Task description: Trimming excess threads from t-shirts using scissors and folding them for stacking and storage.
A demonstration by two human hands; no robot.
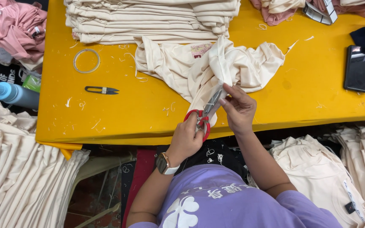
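My left hand (186,139), with a watch on the wrist, grips red-handled scissors (204,115) at the front edge of the yellow table (119,118). The blades point up into a fold of a cream garment (233,63) that lies crumpled on the table. My right hand (238,107) pinches that fold just right of the blades and holds it taut. A small printed label shows on the garment near its neck.
A tall stack of folded cream garments (148,21) sits at the table's back. Small black thread snips (101,90), a tape ring (86,60) and a black phone (358,69) lie on the table. Cream piles (17,169) flank me; a blue bottle (13,93) is at left.
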